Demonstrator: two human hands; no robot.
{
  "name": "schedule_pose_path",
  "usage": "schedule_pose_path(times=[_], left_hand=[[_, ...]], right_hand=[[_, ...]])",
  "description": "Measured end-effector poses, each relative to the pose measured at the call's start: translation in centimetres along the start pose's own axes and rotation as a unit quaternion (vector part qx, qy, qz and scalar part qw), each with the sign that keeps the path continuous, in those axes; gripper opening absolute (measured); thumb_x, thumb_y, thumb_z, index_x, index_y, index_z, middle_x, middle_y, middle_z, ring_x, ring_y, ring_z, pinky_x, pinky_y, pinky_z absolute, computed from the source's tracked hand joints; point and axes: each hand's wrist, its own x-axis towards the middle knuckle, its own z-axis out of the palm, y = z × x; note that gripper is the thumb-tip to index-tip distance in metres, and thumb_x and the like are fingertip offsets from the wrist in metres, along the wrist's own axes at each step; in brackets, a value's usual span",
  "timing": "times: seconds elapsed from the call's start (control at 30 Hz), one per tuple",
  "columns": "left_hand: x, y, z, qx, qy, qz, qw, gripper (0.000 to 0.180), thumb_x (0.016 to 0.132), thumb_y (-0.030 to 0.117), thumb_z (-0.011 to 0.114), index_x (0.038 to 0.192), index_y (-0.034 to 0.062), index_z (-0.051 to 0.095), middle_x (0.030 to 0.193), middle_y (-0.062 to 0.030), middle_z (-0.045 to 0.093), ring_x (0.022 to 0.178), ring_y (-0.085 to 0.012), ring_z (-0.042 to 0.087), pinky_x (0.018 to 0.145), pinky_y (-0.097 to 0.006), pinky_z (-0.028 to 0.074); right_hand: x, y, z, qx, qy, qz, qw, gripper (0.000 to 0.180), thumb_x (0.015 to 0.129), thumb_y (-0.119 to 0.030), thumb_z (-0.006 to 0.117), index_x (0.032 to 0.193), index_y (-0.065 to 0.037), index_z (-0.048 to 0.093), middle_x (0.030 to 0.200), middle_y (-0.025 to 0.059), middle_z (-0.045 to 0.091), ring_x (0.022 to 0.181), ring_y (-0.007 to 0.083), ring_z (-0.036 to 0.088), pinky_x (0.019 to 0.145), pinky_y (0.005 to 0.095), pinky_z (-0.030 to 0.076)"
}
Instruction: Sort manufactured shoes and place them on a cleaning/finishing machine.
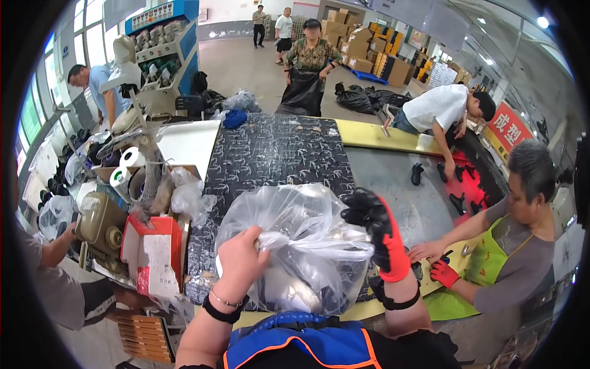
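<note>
A large clear plastic bag (289, 270) with pale, shiny contents sits on the table in front of me. I cannot make out what is inside. My left hand (243, 258), bare, is closed on the gathered plastic at the bag's upper left. A twisted band of the plastic stretches across the top toward my right hand (378, 230), which wears a black and red glove. Its fingers are curled at the bag's right edge, and the end of the band meets the glove.
Dark patterned sheeting (276, 147) covers the table. A red box (150, 252) and a machine (101, 227) stand at left. Close on my right is a co-worker in a green apron (491, 264); another bends over dark pieces (455, 175). A person holds a black bag (301, 92) beyond the table.
</note>
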Motion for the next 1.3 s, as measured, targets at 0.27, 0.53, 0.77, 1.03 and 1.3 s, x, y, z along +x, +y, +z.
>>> schedule_pose_path(times=[0.27, 0.53, 0.77, 1.03, 1.3], left_hand=[[-1.0, 1.8, -0.2, -0.068, 0.033, 0.033, 0.997, 0.039, 0.068, 0.022, 0.07, 0.106, 0.0153, 0.064, 0.08, -0.0101, 0.066, 0.07, -0.0326, 0.064, 0.061, -0.043, 0.049], [-2.4, -0.6, 0.6, 0.107, -0.126, -0.004, 0.986, 0.033, 0.069, 0.024, 0.071, 0.098, 0.0142, 0.059, 0.07, -0.0113, 0.064, 0.064, -0.0334, 0.064, 0.057, -0.044, 0.05], [-2.3, 0.3, -5.0, 0.068, 0.025, -0.018, 0.997, 0.03, 0.065, 0.018, 0.071, 0.092, 0.009, 0.059, 0.077, -0.0107, 0.063, 0.067, -0.0339, 0.063, 0.062, -0.041, 0.049], [-7.2, -6.2, -15.1, 0.031, 0.281, -0.152, 0.947, 0.025, 0.075, -0.002, 0.053, 0.099, -0.0029, 0.06, 0.084, -0.0115, 0.061, 0.079, -0.0203, 0.059, 0.076, -0.031, 0.047], [-7.3, 3.0, -16.5, 0.084, 0.087, -0.014, 0.993, 0.036, 0.079, -0.001, 0.059, 0.114, 0.0044, 0.064, 0.078, -0.0028, 0.062, 0.068, -0.0114, 0.056, 0.072, -0.029, 0.044]], right_hand=[[-3.3, 6.8, 4.4, -0.551, -0.101, 0.003, 0.829, 0.068, 0.071, -0.037, 0.074, 0.129, -0.009, 0.051, 0.117, 0.016, 0.056, 0.11, 0.0324, 0.052, 0.099, 0.0414, 0.039], [-1.9, 4.5, 0.8, -0.534, -0.145, -0.015, 0.833, 0.035, 0.068, -0.025, 0.075, 0.097, -0.011, 0.061, 0.097, 0.0106, 0.061, 0.097, 0.0317, 0.059, 0.087, 0.0419, 0.046], [0.6, -0.5, -2.4, -0.51, -0.008, -0.038, 0.859, 0.04, 0.062, -0.023, 0.08, 0.097, -0.011, 0.064, 0.093, 0.0089, 0.059, 0.089, 0.0309, 0.059, 0.076, 0.0393, 0.05], [-4.0, -6.7, -3.1, -0.26, -0.022, 0.103, 0.96, 0.037, 0.074, 0.01, 0.066, 0.11, 0.002, 0.062, 0.101, 0.0111, 0.065, 0.093, 0.0158, 0.062, 0.082, 0.0278, 0.049], [-3.0, -4.0, 4.9, -0.415, -0.24, -0.126, 0.868, 0.046, 0.078, -0.022, 0.07, 0.119, -0.006, 0.06, 0.116, 0.0198, 0.059, 0.106, 0.038, 0.059, 0.084, 0.0416, 0.052]])
